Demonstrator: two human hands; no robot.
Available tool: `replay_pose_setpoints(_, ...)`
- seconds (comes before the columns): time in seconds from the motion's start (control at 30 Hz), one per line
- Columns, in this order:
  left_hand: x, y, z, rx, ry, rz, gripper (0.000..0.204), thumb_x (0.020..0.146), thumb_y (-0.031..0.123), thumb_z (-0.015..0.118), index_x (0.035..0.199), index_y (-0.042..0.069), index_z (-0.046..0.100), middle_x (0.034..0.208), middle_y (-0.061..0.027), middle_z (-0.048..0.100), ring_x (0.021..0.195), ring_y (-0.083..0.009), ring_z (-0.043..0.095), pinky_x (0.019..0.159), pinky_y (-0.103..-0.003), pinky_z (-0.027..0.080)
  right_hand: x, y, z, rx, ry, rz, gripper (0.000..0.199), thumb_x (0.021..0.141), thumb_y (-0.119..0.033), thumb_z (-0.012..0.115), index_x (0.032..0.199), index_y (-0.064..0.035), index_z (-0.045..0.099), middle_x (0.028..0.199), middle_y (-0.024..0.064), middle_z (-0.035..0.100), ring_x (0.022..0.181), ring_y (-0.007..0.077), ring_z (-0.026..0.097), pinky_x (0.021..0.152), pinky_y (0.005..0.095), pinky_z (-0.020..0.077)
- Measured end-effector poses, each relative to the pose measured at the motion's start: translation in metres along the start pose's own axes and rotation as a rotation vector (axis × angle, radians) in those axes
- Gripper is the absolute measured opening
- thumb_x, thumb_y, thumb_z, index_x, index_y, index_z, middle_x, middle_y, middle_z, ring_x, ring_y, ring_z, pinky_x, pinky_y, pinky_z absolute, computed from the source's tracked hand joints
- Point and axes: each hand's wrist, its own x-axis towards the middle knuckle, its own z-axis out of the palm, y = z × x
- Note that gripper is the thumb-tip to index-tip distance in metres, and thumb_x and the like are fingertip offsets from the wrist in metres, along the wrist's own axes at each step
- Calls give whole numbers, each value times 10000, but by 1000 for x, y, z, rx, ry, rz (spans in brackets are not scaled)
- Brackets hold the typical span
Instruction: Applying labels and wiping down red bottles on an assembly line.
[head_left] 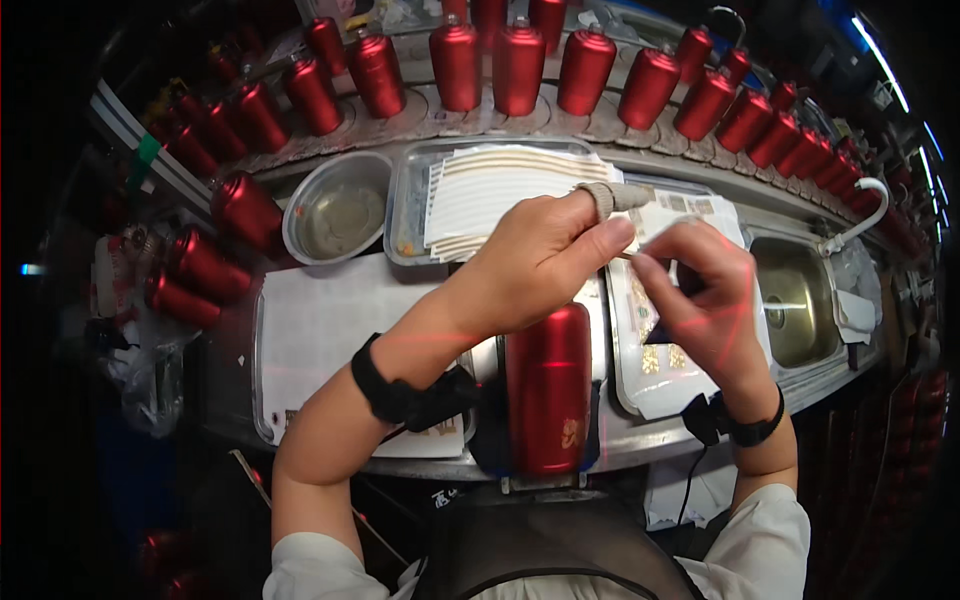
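Observation:
A red metallic bottle (548,385) with a small gold emblem lies in front of me on a dark holder, its bottom end toward me. Above and beyond it my two hands meet. The index finger of my left hand (545,250) wears a grey cloth finger sleeve (613,197), and its thumb presses against the fingers. My right hand (705,280) is closed in a pinch close to the left thumb. What lies between the fingertips is too small to make out. Below my right hand, a tray (620,385) carries white sheets with gold decals (655,360).
Red bottles (518,70) stand along a curved conveyor (420,118) at the back. A metal bowl (338,210) sits left of a tray of stacked paper strips (500,190). A sheet-lined tray (340,340) lies left; a sink (795,300) with a white tap (870,200) is right.

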Motion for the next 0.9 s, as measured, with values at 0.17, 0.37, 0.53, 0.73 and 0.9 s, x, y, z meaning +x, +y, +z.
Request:
replay_pose_setpoints(0.17, -72, 17, 4, 64, 91, 58, 416, 861, 44, 608, 1276, 33, 635, 884, -91, 669, 776, -199, 577, 762, -332, 469, -87, 21, -39, 598, -28, 684, 133, 891, -103, 682, 803, -21, 623, 724, -14, 619, 575, 7, 454, 515, 174, 326)
replay_pose_setpoints(0.37, -143, 17, 63, 228, 108, -41, 499, 825, -6, 665, 1320, 18, 615, 768, -13, 602, 697, -118, 536, 705, -257, 443, -203, 54, -43, 676, -156, 848, 112, 905, -114, 660, 896, -3, 659, 771, 40, 657, 656, 77, 532, 573, 239, 406)
replay_pose_setpoints(0.53, -153, 28, 116, 392, -26, 207, 429, 707, -28, 768, 1122, -46, 659, 809, -91, 630, 680, -288, 593, 638, -401, 438, -197, 16, -26, -17, -92, 496, 267, 835, -1, 606, 1083, -53, 691, 859, 121, 621, 704, 235, 563, 599, 341, 436)
replay_pose_setpoints(0.73, -165, 26, 120, 452, 88, 216, 549, 704, -32, 761, 1236, -47, 628, 755, -76, 619, 645, -256, 574, 628, -380, 422, -175, -22, 16, 457, -411, 191, 214, 796, -118, 713, 997, -59, 672, 979, 144, 576, 876, 306, 588, 743, 388, 496)
replay_pose_setpoints(0.9, -192, 9, 129, 315, 324, -14, 603, 797, -44, 710, 1372, -57, 529, 757, -48, 655, 707, -130, 597, 784, -284, 475, -178, -10, 18, 627, -431, 459, 139, 850, -167, 737, 846, -50, 661, 832, 76, 612, 837, 223, 525, 705, 339, 443)
